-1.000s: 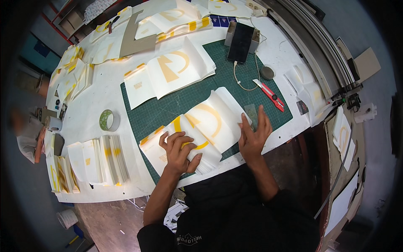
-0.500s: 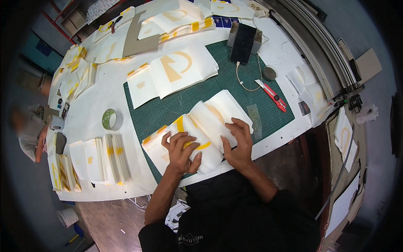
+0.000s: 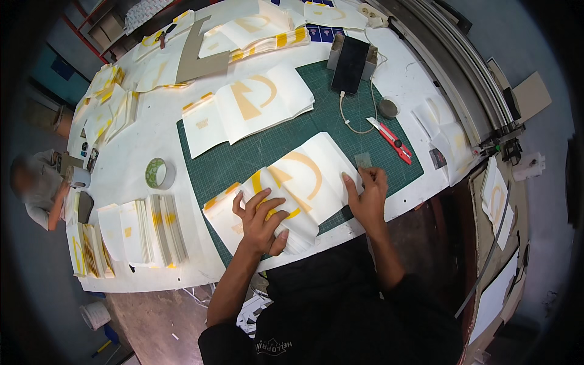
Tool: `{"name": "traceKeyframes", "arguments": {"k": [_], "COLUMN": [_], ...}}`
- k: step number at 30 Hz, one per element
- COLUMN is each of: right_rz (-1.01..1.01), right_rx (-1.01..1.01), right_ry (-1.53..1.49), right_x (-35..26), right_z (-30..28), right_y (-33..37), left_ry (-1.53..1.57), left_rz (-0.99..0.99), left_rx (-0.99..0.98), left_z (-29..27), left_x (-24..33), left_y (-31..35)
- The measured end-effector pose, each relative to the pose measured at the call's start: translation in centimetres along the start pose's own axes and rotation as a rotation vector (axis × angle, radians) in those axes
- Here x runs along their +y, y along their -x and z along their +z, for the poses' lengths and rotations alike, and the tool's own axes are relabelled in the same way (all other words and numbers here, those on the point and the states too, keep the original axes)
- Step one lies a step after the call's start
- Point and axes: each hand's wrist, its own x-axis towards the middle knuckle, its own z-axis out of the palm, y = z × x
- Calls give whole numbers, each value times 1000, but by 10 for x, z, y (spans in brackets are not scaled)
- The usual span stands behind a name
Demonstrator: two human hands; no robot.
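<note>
In front of me a folded stack of white sheets (image 3: pixel 331 155) with tan and yellow printed shapes lies on a green cutting mat (image 3: pixel 286 134). My left hand (image 3: pixel 261 222) rests on its yellow-marked part, fingers spread and pressing down. At the stack's right edge is my right hand (image 3: pixel 368 198), thumb apart from its bent fingers. Those fingertips touch a small clear plastic strip (image 3: pixel 363 160), mostly hidden under the hand. Farther back on the mat lies another printed sheet stack (image 3: pixel 249 106).
A red utility knife (image 3: pixel 392 143), a round grey container (image 3: pixel 387 108) and a cabled phone (image 3: pixel 351 64) sit to the right. On the left are a tape roll (image 3: pixel 159 173) and sheet bundles (image 3: pixel 146 231). A person (image 3: pixel 42 188) is at the far left.
My right hand has moved right, off the sheets and onto the clear strip. The sheet under it now lies flatter, showing more of the tan print. My left hand stays put.
</note>
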Motion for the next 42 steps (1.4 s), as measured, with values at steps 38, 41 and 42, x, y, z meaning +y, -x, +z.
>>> {"name": "traceKeyframes", "arguments": {"k": [38,41,42], "right_rz": [-447,-376,-351], "right_rx": [-128,-119,-90], "right_ry": [-226,-154,-100], "right_x": [-32,-34,-36], "right_z": [-6,-1,0], "right_y": [23,27,28], "left_ry": [-31,-19,-26], "left_rz": [11,11,10], "left_rx": [23,29,24], "left_z": [4,2,2], "left_x": [-2,0,-1], "left_y": [0,-4,-3]}}
